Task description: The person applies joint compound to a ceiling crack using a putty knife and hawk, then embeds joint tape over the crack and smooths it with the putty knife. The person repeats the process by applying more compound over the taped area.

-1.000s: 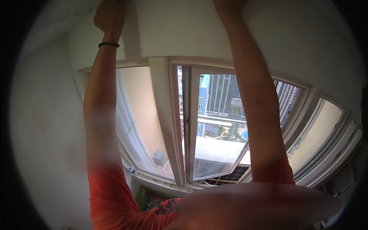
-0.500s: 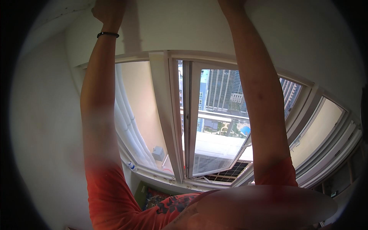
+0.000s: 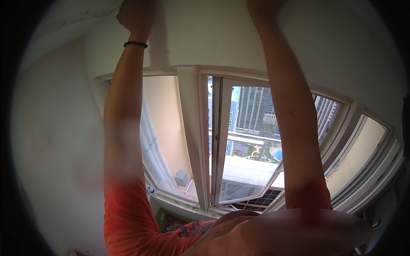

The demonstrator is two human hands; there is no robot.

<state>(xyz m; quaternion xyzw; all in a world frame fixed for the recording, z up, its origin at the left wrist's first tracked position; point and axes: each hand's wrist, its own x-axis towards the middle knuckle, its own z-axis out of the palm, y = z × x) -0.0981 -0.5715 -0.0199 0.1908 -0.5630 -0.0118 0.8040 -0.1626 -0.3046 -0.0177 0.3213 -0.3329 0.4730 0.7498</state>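
Both my arms, in orange-red sleeves, reach up against the pale wall above the window. My left hand, with a dark band round its wrist, is at the top edge near the ceiling line; a bent thumb side shows, but the fingers are dim and cut off. My right hand is also cut by the top edge, its fingers hidden. What either hand touches or holds cannot be seen. Below the hands is a white-framed window with a tilted-out pane.
White curtain hangs at the window's left side. A small blue-and-white bottle stands on the sill. A grey box is beyond the glass, with tall buildings outside. Sliding frames lie to the right.
The whole view has shifted, so the window and my left arm appear farther right and slightly lower. Both arms stay raised, and the hands remain near the top edge.
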